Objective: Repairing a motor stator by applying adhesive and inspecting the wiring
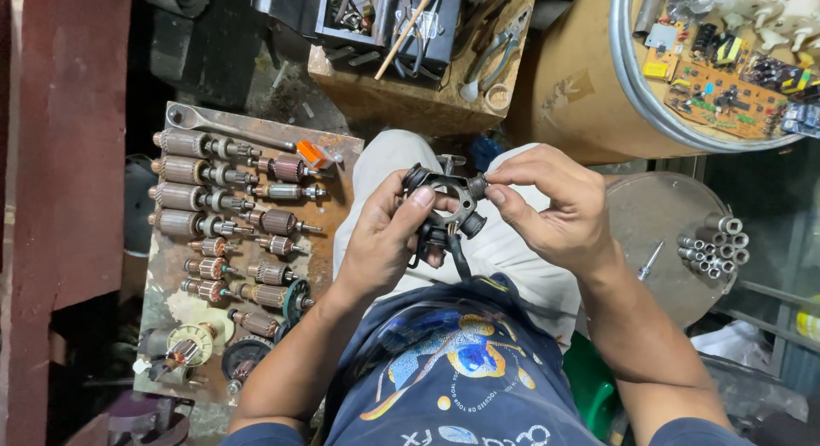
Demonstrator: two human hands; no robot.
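Hands (384, 237) (555, 208) grip black ring-shaped motor part (444, 198) (several stubby round protrusions).

motor armatures (224, 220) on board | wrench (224, 125) | circuit boards (726, 91) | metal tubes (717, 243)

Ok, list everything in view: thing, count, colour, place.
motor part: one, black, held over the lap.
armatures: many, copper-brown and grey, in rows on the rusty board at left.
wrench: one, grey, board's top edge.
toolbox: one, black, full of tools, on the wooden block.
pliers: one, grey, on the block.
circuit boards: several, tan, in the round drum at top right.
metal cylinders: a cluster, silver, on the round lid at right.
left hand: grips the part.
right hand: pinches its upper right end.
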